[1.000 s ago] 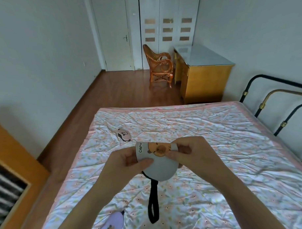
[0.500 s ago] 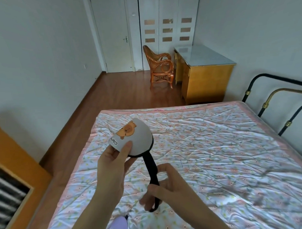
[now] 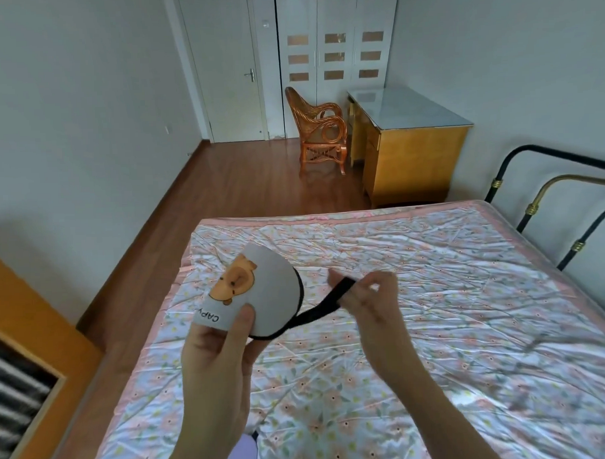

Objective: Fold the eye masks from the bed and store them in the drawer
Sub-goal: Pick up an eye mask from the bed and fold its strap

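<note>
Fingers of both hands pinch one folded eye mask, held up over the bed [image 3: 433, 293].

Left hand [image 3: 216, 356] grips the folded eye mask [image 3: 272, 292] by its printed end, thumb pressed on the front. From it the black strap [image 3: 322, 306] runs rightward and slightly up into my right hand [image 3: 372, 306], whose fingertips pinch its looped end. So the strap's long axis lies across me, nearest the right hand; I judge wrapping it round the mask comes next. Half a second ago that strap hung downward, gripped low. A lilac eye mask [image 3: 243, 454] lies on the bed's near edge.
</note>
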